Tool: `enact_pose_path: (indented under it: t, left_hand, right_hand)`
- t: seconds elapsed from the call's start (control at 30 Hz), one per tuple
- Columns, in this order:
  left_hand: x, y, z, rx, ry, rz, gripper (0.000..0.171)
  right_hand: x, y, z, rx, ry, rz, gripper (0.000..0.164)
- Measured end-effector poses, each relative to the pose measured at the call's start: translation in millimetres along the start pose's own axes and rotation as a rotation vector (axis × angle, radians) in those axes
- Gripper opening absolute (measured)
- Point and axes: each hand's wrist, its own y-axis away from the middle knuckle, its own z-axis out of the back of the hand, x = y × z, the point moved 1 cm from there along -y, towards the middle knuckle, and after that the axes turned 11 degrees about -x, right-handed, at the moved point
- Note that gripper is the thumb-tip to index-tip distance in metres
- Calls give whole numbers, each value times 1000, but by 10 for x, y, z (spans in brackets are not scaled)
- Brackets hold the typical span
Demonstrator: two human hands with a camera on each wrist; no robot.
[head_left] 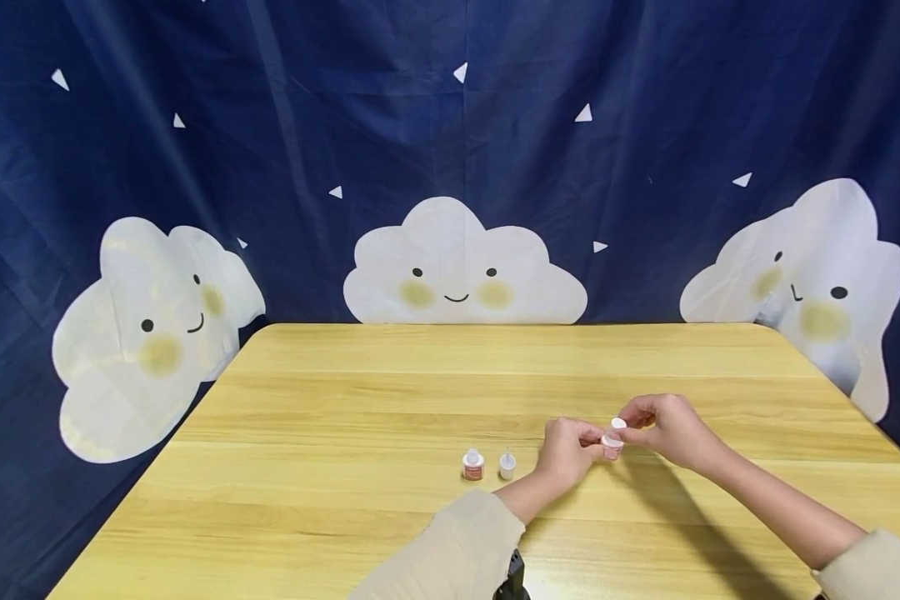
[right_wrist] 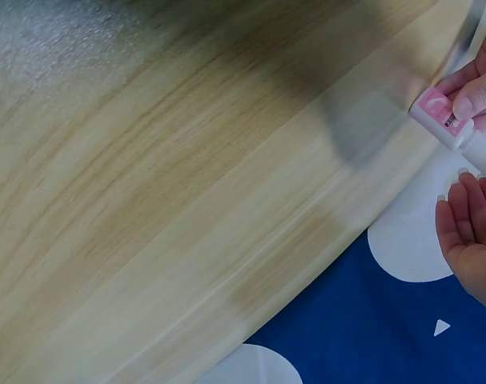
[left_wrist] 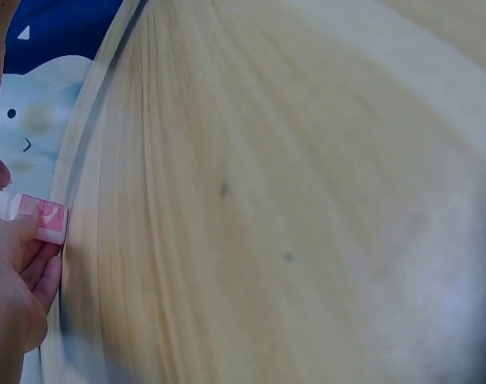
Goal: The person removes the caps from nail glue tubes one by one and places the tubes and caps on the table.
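My left hand (head_left: 565,457) grips a small white bottle (head_left: 612,451) with a pink label, its thumb lying over the label in the left wrist view. Just above the bottle, my right hand (head_left: 673,431) pinches a white cap (head_left: 618,424) between thumb and fingers. Cap and bottle are in line; whether the cap is threaded on cannot be told. To the left of my left hand, a second small bottle (head_left: 473,467) with a reddish label stands upright and uncapped. Beside it, a white cap with a thin applicator (head_left: 507,467) stands with the applicator upward.
The light wooden table (head_left: 330,400) reaches back to a dark blue curtain (head_left: 450,125) printed with white clouds. My left forearm, in a beige sleeve (head_left: 457,546), crosses the front of the table. A black object (head_left: 513,577) shows at that sleeve's edge.
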Motion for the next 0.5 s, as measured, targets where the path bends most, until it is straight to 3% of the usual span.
enact_pose_path:
  t: [0.5]
  left_hand:
    - [19,-2,-6,29,69,9,16]
  right_hand:
    - [9,-6,-14,23,-7,-8,9]
